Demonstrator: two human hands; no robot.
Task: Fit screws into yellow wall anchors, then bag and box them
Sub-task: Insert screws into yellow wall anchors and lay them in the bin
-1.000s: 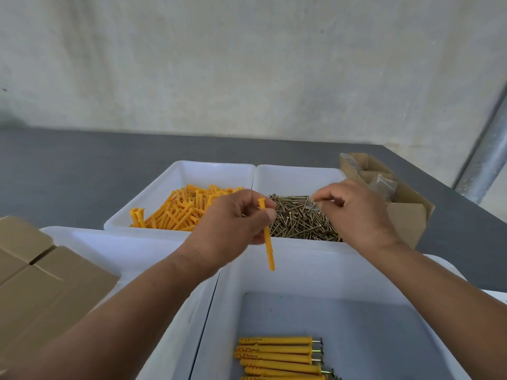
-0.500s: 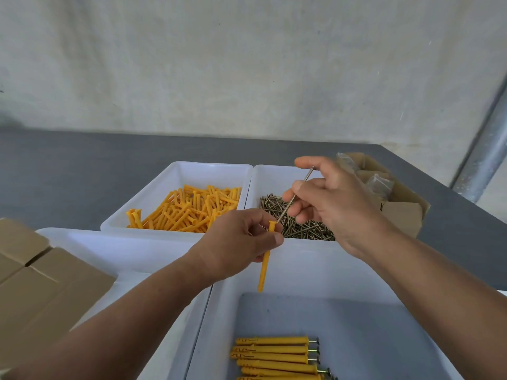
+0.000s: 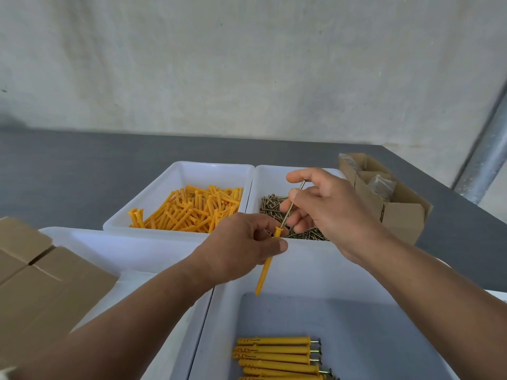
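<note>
Left hand (image 3: 241,248): forearm comes in from lower left, back of the hand up. Thumb and fingers pinch a long yellow plastic wall anchor (image 3: 267,263) just below its flared collar. The anchor hangs steeply, pointed end down, over the far wall of the near white plastic tray (image 3: 301,266).

Right hand (image 3: 332,212): forearm comes in from lower right, with the hand raised over the white tray of screws (image 3: 262,178). Thumb and fingers pinch one slim brass-coloured metal screw (image 3: 287,214), head up and tilted right. Its tip sits just at the anchor's collar; whether it has entered, cannot tell.

Versus 1.0 s ago: the right hand was down on the loose screw pile (image 3: 271,207) and now holds a single screw clear of it. Versus 0.5 s ago: both hands are posed nearly the same.

Materials: ribbed yellow anchors with screws fitted (image 3: 274,357) lie in a row on the near tray's floor, screw heads to the right. Loose yellow anchors (image 3: 189,209) are heaped in the far-left white tray (image 3: 178,171). An open brown cardboard box (image 3: 403,215) holds clear plastic bags (image 3: 381,183) on the right. A second cardboard box (image 3: 41,283) is at left. The table (image 3: 68,174) is matt dark grey.
</note>
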